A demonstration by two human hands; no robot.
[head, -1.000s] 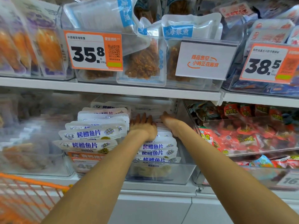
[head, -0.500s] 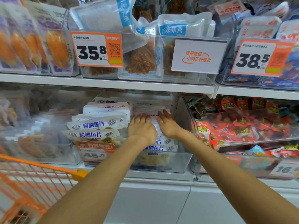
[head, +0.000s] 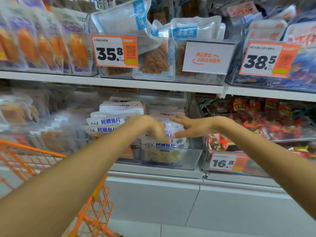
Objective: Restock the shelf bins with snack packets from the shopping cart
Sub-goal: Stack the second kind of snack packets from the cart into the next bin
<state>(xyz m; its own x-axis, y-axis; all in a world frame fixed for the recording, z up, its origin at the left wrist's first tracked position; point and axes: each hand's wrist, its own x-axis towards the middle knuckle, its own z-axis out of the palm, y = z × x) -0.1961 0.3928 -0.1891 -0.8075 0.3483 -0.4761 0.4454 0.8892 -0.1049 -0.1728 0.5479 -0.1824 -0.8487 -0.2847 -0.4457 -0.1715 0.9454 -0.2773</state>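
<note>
You are hovering both hands, left hand point(head: 150, 127) and right hand point(head: 193, 126), empty and fingers loose, over the packets point(head: 164, 142) in the bin point(head: 171, 159) at 12 o'clock, risking toppling the row.

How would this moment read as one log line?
left hand open | right hand open | both over cod packets | clear bin
</note>
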